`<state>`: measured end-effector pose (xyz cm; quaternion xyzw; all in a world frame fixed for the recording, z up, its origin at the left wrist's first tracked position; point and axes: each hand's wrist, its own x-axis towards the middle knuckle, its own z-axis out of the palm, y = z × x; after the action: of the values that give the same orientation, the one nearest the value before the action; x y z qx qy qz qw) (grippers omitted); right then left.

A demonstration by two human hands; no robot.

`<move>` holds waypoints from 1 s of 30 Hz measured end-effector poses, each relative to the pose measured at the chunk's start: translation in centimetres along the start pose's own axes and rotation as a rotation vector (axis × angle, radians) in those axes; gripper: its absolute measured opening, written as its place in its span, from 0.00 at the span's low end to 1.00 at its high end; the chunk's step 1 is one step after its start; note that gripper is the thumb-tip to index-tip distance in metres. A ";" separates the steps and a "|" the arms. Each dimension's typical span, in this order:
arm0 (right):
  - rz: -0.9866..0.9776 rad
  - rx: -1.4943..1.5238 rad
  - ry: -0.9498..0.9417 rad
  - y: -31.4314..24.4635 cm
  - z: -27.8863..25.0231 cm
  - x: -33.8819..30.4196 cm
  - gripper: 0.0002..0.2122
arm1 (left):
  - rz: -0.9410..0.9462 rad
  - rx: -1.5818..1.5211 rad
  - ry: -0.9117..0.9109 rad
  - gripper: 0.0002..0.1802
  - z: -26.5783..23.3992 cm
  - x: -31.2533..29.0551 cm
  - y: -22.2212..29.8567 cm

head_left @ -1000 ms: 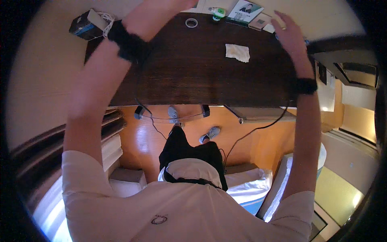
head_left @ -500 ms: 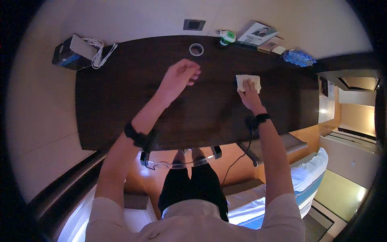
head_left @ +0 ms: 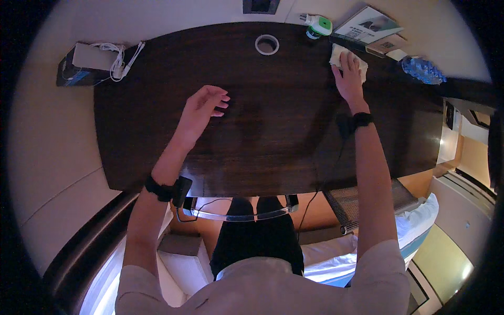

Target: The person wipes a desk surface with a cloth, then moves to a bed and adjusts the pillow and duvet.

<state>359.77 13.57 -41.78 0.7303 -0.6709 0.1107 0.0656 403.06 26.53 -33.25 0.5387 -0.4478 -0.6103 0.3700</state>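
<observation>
My right hand (head_left: 348, 79) is at the far right of the dark wooden desk (head_left: 252, 152), its fingers laid over a folded white cloth (head_left: 363, 68). The cloth is pressed on the desktop, just in front of the booklets by the wall. Over the left half of the desk hovers my left hand (head_left: 202, 107), with its fingers loosely bent and apart, and nothing in them. A roll of tape (head_left: 266, 45) lies at the back, between the two hands and farther away.
Along the wall stand a green-and-white plug-in device (head_left: 318, 26), several booklets (head_left: 366, 24) and a crumpled blue clear plastic bottle or wrapper (head_left: 423, 70). A dark box (head_left: 84, 65) with white cables (head_left: 119, 63) sits at the back left. A bed (head_left: 336, 257) is at the lower right.
My right hand has slid the cloth away from me and to the right, toward the booklets. My left hand has drawn back leftward and nearer. The head view has shifted slightly.
</observation>
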 end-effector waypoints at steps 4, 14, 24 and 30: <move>-0.140 0.091 0.078 -0.8 0.8 -1.4 0.28 | -0.046 0.014 0.036 0.15 0.2 0.1 0.2; -0.280 0.272 -0.337 -11.4 -6.8 -15.5 0.33 | -0.020 -0.037 0.010 0.17 -0.6 -1.9 1.5; -0.394 0.375 -0.558 -18.8 -10.4 -26.8 0.35 | -0.080 -0.106 -0.012 0.19 -5.5 -5.6 1.3; -0.293 0.360 -0.386 -17.9 -6.7 -21.7 0.31 | -0.139 -0.086 0.030 0.17 -8.3 -6.6 -1.7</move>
<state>375.44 37.81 -39.77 0.8266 -0.5281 0.0764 -0.1787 412.24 32.02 -32.86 0.5613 -0.3771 -0.6449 0.3560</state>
